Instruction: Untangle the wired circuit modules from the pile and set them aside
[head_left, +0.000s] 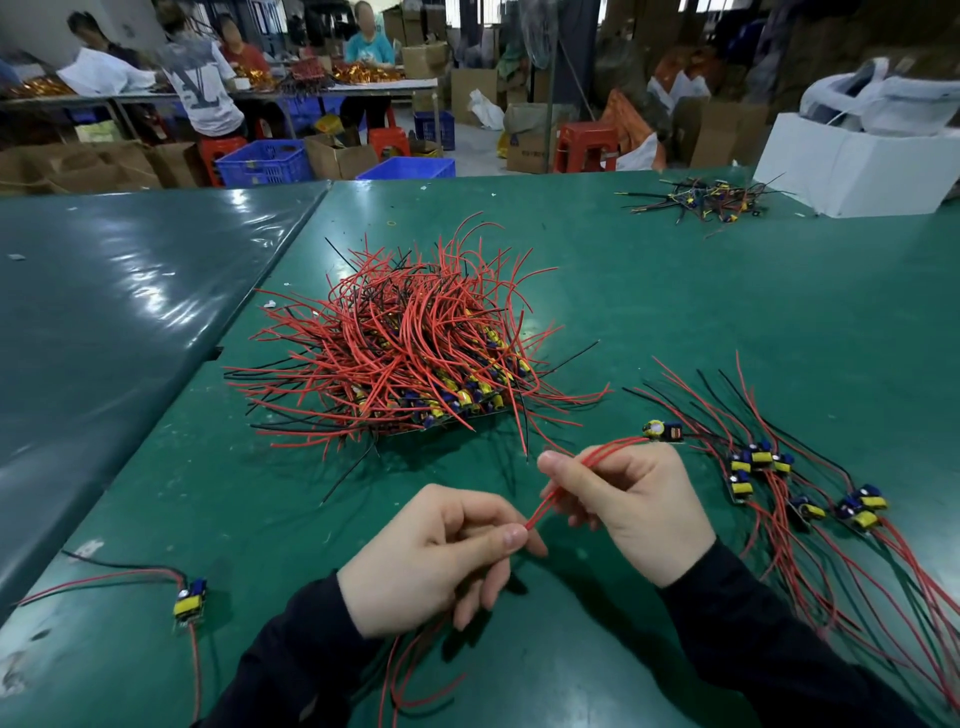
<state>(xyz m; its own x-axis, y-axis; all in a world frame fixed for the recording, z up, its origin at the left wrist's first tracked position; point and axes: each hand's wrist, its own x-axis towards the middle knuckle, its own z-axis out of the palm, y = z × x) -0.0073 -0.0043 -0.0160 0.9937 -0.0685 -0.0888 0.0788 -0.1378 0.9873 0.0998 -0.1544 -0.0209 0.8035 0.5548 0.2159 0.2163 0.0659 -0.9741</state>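
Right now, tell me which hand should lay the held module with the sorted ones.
Right hand: it grips the red wires just behind the module, beside the sorted row. The left hand only pinches the wire ends.

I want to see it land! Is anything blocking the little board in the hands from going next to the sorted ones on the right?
Nothing visible blocks it. The held board hangs just left of the sorted boards, with bare green table around.
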